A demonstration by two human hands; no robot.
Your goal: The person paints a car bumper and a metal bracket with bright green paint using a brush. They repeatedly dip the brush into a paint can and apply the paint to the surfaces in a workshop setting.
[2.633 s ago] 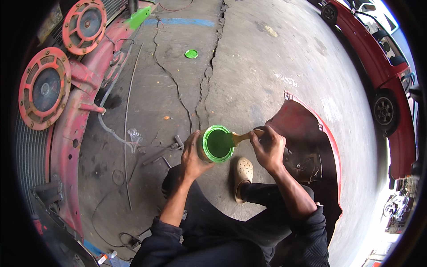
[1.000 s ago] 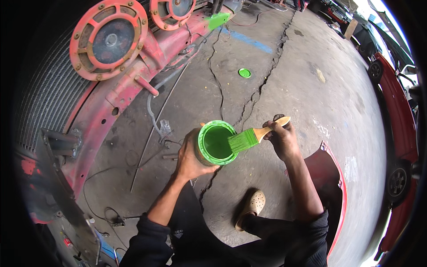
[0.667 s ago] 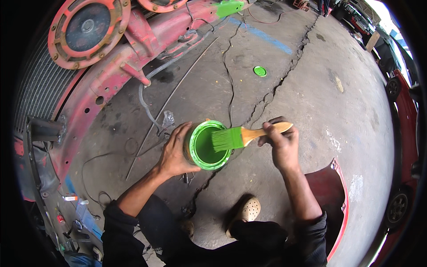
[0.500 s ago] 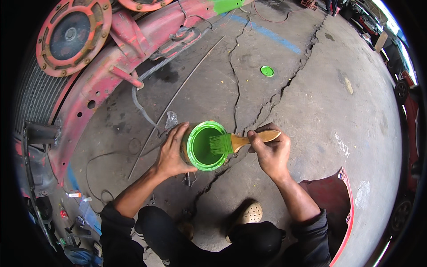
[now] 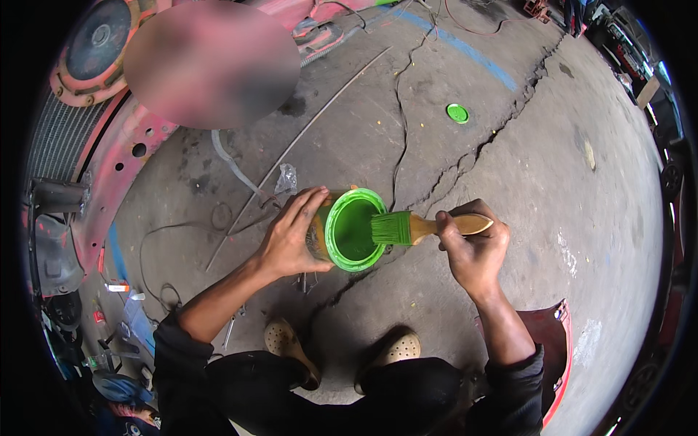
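Paint can (image 5: 355,267), green-rimmed, sits mid-scene above the concrete floor (image 5: 596,218), held up by the left hand (image 5: 289,236). Can is tilted, mouth facing up and a bit right; green paint inside. Left fingers are spread about as wide as the can body, wrapped round its left side, thumb along the near side, firm contact. Brush (image 5: 420,228) is in the right hand (image 5: 476,251): fingers closed on the wooden handle, thumb on the left side of the grip, handle end poking out to the right. Bristles (image 5: 392,228) are coated green, point left, cross the right part of the rim and overhang the mouth. Can't tell if they touch the rim or the paint. Green lid (image 5: 457,113) lies flat on the floor, far and right of the can, beside the long crack (image 5: 502,133). Blue stripe (image 5: 469,52) farther out. Far left: pink metal beam (image 5: 116,171) with holes, round red-rimmed unit (image 5: 99,40) at its far end, part of that area blurred out. Thin rod (image 5: 318,120) and clear plastic scrap (image 5: 286,179) on the floor between beam and can. Near side: two tan clogs (image 5: 401,347) below the can, left and right. Red panel (image 5: 545,327) at near right, partly behind the right forearm (image 5: 502,323).
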